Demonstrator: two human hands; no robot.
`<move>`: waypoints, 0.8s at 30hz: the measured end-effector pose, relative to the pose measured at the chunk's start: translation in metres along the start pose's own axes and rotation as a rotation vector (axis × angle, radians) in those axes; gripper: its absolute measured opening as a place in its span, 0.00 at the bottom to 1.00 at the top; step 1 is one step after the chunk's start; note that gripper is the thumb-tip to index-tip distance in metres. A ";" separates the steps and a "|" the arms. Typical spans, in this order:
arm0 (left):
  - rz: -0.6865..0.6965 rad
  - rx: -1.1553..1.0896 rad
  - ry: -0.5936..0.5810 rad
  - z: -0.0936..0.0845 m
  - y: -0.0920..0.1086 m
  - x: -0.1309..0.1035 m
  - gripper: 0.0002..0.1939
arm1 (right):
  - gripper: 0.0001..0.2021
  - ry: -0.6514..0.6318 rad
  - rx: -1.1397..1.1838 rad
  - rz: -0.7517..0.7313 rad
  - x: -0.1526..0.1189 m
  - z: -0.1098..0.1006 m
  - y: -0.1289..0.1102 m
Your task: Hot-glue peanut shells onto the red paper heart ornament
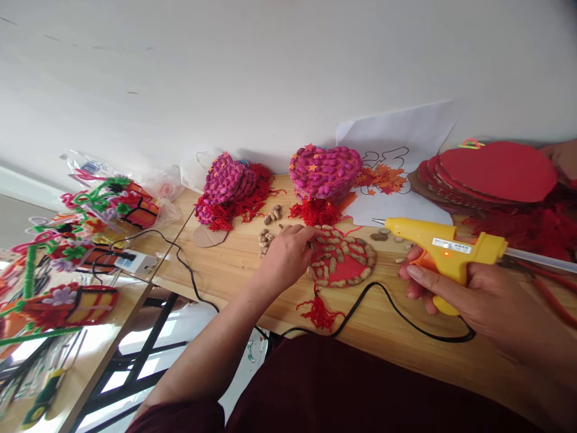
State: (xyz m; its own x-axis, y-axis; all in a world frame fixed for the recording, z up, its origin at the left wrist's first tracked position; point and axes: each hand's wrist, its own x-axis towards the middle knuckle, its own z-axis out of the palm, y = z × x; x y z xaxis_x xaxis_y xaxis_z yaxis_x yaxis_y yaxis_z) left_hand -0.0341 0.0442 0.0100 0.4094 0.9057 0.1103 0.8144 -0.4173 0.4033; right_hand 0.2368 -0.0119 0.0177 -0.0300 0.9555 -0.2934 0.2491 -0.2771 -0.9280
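Observation:
A red heart-like piece lies on the wooden table, edged and partly covered with peanuts, with a red yarn tassel at its near end. My left hand is over its left edge, fingers bent together and pointing down; whatever they pinch is hidden. My right hand is wrapped round the handle of a yellow glue gun, whose nozzle points left above the table, beyond the piece's right side. Loose peanuts lie left of my left hand.
Pink peanut-covered hearts stand by the wall beside orange stars on a drawn sheet. Red cut-outs are stacked right. A black cord crosses the near table. Left are a power strip and colourful crafts.

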 end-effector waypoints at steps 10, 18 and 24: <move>0.014 -0.040 0.012 0.001 0.000 -0.002 0.16 | 0.21 0.059 0.109 0.021 0.001 0.007 -0.013; 0.079 -0.129 0.057 -0.008 -0.010 -0.012 0.10 | 0.17 -0.002 0.139 -0.070 0.002 -0.002 0.009; 0.178 -0.145 0.093 -0.004 0.007 -0.012 0.04 | 0.13 -0.125 0.216 -0.073 -0.002 -0.003 0.008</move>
State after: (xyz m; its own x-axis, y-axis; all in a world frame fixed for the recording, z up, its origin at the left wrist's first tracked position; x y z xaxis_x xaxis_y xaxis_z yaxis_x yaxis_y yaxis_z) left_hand -0.0350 0.0303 0.0153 0.4962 0.8244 0.2722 0.6625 -0.5622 0.4950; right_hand 0.2420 -0.0157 0.0119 -0.1626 0.9576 -0.2378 0.0294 -0.2361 -0.9713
